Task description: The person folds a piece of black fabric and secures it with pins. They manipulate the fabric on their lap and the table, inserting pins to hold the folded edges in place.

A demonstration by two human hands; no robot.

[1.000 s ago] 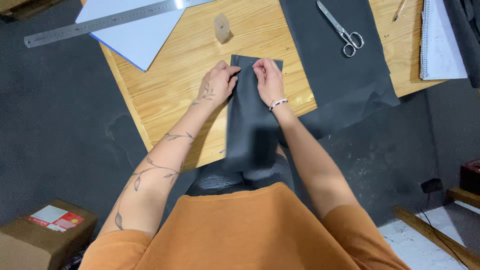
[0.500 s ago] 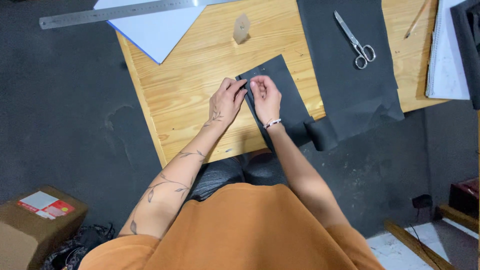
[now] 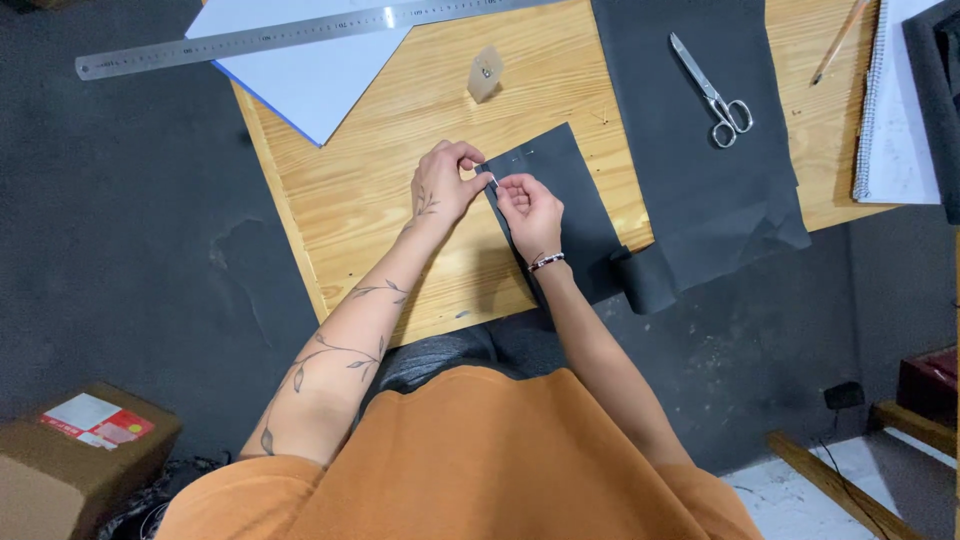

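A small piece of dark grey fabric (image 3: 565, 215) lies flat on the wooden table (image 3: 370, 190) in front of me, its lower right end curled over the table's edge. Both hands meet at its upper left corner. My left hand (image 3: 443, 183) pinches the fabric's left edge from the side. My right hand (image 3: 530, 207) rests on the fabric, and its fingertips hold a thin pale pin (image 3: 492, 179) at that same corner. Tiny pale marks, perhaps more pins, show near the fabric's top edge.
A larger dark fabric sheet (image 3: 690, 190) carries steel scissors (image 3: 715, 95). A long metal ruler (image 3: 290, 35) crosses a white sheet (image 3: 300, 80); a small translucent block (image 3: 485, 73) stands nearby. At the right are a pencil (image 3: 838, 42) and a spiral notebook (image 3: 890, 120). A cardboard box (image 3: 80, 450) sits on the floor.
The fabric piece, which hung over the table edge toward my lap, now lies on the table. Both hands have shifted from its top edge to its upper left corner.
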